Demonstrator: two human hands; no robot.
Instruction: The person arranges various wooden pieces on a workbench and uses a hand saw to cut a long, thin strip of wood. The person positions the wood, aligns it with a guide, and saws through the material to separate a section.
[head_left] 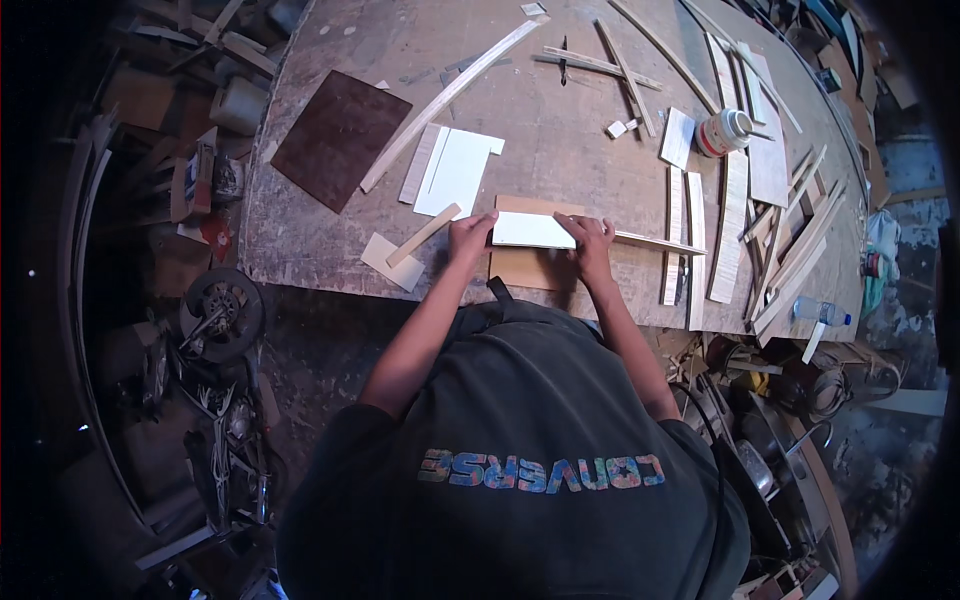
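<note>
A small white rectangular panel point(533, 230) is held level near the front edge of the table. My left hand point(472, 236) grips its left end, thumb along the edge. On its right end, my right hand point(591, 244) closes with the fingers bent over the corner. Beneath the panel a tan board point(535, 270) shows on both the near and far sides. A thin wooden strip point(655, 242) runs rightward from beside my right hand. Just left of my left hand, a short wooden stick point(425, 234) lies across a pale square piece point(392, 262).
On the worktable point(330, 250) lie a dark brown sheet point(342, 140), white panels point(462, 170) and a long curved strip point(455, 103). To the right are a white jar point(724, 133), several wooden slats point(731, 230) and a plastic bottle point(820, 311). A wheel point(222, 316) stands off the table's left corner.
</note>
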